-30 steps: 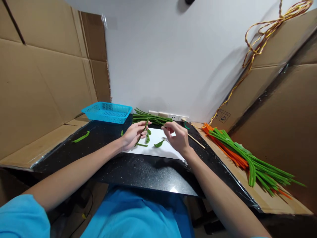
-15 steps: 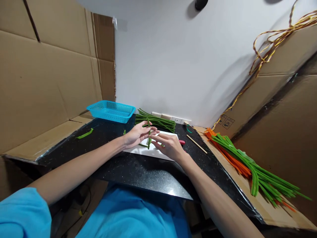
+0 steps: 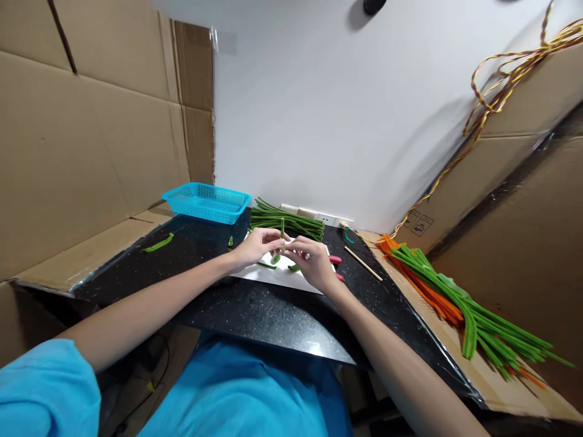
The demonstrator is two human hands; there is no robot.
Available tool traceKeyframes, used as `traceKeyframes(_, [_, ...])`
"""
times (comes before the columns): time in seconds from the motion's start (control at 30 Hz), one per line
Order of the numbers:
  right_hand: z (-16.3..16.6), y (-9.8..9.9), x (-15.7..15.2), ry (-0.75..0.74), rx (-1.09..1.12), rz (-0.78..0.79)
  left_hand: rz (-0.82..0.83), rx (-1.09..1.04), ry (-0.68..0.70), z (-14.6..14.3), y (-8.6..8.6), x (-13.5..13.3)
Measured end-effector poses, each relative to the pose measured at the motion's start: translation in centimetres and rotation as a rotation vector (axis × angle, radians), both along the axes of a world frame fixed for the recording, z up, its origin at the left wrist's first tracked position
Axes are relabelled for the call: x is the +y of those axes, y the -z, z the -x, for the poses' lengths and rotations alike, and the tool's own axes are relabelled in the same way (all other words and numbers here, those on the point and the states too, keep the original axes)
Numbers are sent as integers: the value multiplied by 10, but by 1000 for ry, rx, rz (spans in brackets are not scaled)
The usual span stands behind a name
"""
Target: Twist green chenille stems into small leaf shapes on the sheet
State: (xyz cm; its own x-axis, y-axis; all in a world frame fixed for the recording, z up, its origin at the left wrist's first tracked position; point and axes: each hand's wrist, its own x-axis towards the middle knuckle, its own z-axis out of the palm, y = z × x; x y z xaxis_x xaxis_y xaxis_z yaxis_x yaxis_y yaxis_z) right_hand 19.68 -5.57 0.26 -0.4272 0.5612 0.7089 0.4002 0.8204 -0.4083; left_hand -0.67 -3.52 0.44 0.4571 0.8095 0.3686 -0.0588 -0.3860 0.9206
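Over a white board or sheet (image 3: pixel 273 277), both my hands meet at one upright green pipe cleaner (image 3: pixel 282 227). My left hand (image 3: pixel 259 246) pinches it from the left, with the fingertips closed. From the right, the fingers of my right hand (image 3: pixel 312 258) are closed on it too, close to the left fingertips. Short green pieces lie on the white surface, among them a thin strip (image 3: pixel 267 265) and a curled piece (image 3: pixel 293 267). Red handles (image 3: pixel 335 260) of a tool stick out past my right hand; the rest of the tool is hidden.
A blue plastic basket (image 3: pixel 207 203) stands at the back left. Behind my hands lies a bundle of dark green pipe cleaners (image 3: pixel 291 221). Light green stems (image 3: pixel 460 303) and orange stems (image 3: pixel 432 297) lie on cardboard at the right. A wooden stick (image 3: pixel 363 263) and a green strip (image 3: pixel 158 243) rest on the black tabletop.
My hands have come closer together and the left has closed its fingers on the pipe cleaner. The stem has shifted slightly right. More of the red handles shows.
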Motion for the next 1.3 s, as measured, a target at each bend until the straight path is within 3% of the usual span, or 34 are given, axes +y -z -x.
traceKeyframes(0.23, [5, -2, 3, -21, 352, 499, -129, 56, -18, -2, -1, -3])
traceKeyframes(0.43, [7, -2, 5, -150, 641, 719, -285, 115, -149, -3, -2, -7])
traceKeyframes(0.77, [1, -1, 8, -215, 603, 735, -595, 328, -187, 1, 1, -9])
traceKeyframes(1.1, [3, -4, 6, -140, 613, 738, -666, 446, -90, 1, 13, 1])
traceKeyframes(1.3, [2, -8, 6, -92, 667, 724, -670, 490, -106, 3, 17, 5])
